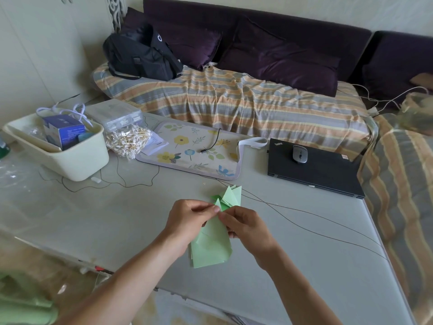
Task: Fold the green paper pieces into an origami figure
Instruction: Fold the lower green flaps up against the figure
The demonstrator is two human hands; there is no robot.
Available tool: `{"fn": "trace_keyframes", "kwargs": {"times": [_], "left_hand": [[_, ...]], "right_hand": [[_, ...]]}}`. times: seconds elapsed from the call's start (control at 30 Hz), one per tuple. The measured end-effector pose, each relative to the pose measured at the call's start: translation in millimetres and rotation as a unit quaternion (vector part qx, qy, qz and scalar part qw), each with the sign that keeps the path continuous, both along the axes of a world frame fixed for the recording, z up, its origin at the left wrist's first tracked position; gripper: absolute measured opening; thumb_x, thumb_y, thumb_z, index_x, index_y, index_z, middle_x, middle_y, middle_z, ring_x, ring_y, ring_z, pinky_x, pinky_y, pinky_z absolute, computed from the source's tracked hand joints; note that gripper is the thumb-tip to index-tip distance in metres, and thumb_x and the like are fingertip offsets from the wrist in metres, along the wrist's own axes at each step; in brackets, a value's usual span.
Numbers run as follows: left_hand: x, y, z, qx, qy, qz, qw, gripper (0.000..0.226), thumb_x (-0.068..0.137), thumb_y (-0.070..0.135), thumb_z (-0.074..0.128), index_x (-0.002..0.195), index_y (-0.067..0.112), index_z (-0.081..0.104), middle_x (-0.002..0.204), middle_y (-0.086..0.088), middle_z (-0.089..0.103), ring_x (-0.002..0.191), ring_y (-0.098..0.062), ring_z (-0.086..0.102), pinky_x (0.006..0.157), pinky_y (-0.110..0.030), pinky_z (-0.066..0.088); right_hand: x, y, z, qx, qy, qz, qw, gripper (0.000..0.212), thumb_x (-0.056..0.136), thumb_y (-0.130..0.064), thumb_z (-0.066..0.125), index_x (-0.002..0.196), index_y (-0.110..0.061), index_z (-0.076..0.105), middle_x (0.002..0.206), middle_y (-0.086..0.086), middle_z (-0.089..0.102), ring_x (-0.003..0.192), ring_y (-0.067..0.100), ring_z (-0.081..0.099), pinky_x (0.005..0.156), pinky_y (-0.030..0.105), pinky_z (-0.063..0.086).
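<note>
From the head camera, the left hand (pixel 187 219) and right hand (pixel 243 222) meet fingertip to fingertip, both pinching a small green piece (pixel 218 204) just above the flat green sheets (pixel 210 247) on the table (pixel 304 266). The thin, slick paper could slip (spoiling the crease). Pointed folded units (pixel 230 195) lie beyond; a stray elbow might scatter them.

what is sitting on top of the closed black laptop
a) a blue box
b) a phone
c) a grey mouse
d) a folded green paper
c: a grey mouse rests on the lid of the closed black laptop, at the far right of the table, while the green paper is between the left hand and right hand.
</note>
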State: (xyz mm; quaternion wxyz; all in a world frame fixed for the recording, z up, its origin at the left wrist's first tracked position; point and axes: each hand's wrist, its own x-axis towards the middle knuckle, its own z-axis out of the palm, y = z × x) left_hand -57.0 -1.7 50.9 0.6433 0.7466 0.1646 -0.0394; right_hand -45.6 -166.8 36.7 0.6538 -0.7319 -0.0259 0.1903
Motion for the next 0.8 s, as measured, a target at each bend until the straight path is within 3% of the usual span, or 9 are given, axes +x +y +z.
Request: {"fn": "trace_keyframes", "kwargs": {"times": [0.13, 0.23, 0.4, 0.63, 0.7, 0.8], "left_hand": [[-1.4, -1.8, 0.9, -0.020, 0.011, 0.008, 1.000, 0.006, 0.083, 0.024, 0.081, 0.085, 0.018, 0.082, 0.072, 0.002, 0.077, 0.054, -0.002, 0.061, 0.056, -0.015, 0.047], [-2.1, -3.5, 3.6, -0.041, 0.018, 0.009, 0.999, 0.006, 0.084, 0.020, 0.079, 0.083, 0.014, 0.082, 0.071, -0.002, 0.077, 0.053, -0.007, 0.062, 0.054, -0.014, 0.047], [-2.9, -5.8, 7.4, -0.099, 0.017, -0.003, 0.995, 0.008, 0.090, 0.009, 0.074, 0.095, 0.005, 0.078, 0.051, 0.010, 0.064, 0.040, 0.002, 0.054, 0.046, -0.009, 0.042], [-1.3, -5.9, 5.5, -0.098, 0.007, 0.015, 0.995, 0.008, 0.084, 0.012, 0.080, 0.091, 0.010, 0.081, 0.071, -0.001, 0.074, 0.048, -0.002, 0.055, 0.050, -0.011, 0.045], [-1.0, -5.6, 5.1, -0.098, 0.008, 0.019, 0.995, 0.008, 0.083, 0.013, 0.081, 0.091, 0.010, 0.081, 0.070, -0.001, 0.073, 0.047, -0.002, 0.053, 0.049, -0.011, 0.045], [-0.8, -6.3, 5.9, -0.101, 0.009, 0.022, 0.995, 0.008, 0.083, 0.012, 0.081, 0.090, 0.008, 0.081, 0.058, 0.005, 0.066, 0.042, -0.002, 0.049, 0.047, -0.011, 0.043]], "right_hand": [[-0.3, 1.0, 3.0, -0.008, -0.017, -0.004, 1.000, 0.017, 0.097, -0.019, 0.066, 0.083, -0.008, 0.069, 0.070, -0.005, 0.067, 0.066, 0.009, 0.060, 0.064, 0.020, 0.050], [0.0, 0.8, 2.3, -0.016, -0.020, 0.001, 1.000, 0.018, 0.097, -0.017, 0.066, 0.081, -0.009, 0.067, 0.066, -0.008, 0.065, 0.063, 0.007, 0.058, 0.063, 0.020, 0.050], [0.9, -0.7, 4.8, -0.007, -0.018, 0.010, 1.000, 0.019, 0.097, -0.013, 0.065, 0.078, -0.011, 0.066, 0.066, -0.006, 0.065, 0.063, 0.010, 0.059, 0.063, 0.021, 0.051], [-2.6, -1.1, 5.2, -0.011, -0.004, 0.048, 0.999, 0.026, 0.095, -0.023, 0.070, 0.071, -0.016, 0.066, 0.068, -0.006, 0.061, 0.065, 0.012, 0.055, 0.064, 0.021, 0.047], [-3.8, -0.9, 5.1, -0.031, -0.013, 0.058, 0.998, 0.035, 0.094, -0.024, 0.072, 0.067, -0.006, 0.057, 0.064, -0.004, 0.052, 0.061, 0.012, 0.046, 0.059, 0.018, 0.039], [-4.3, -0.9, 4.5, -0.044, -0.030, 0.057, 0.997, 0.041, 0.092, -0.024, 0.073, 0.080, 0.011, 0.054, 0.069, 0.003, 0.048, 0.063, 0.012, 0.040, 0.057, 0.020, 0.034]]}}
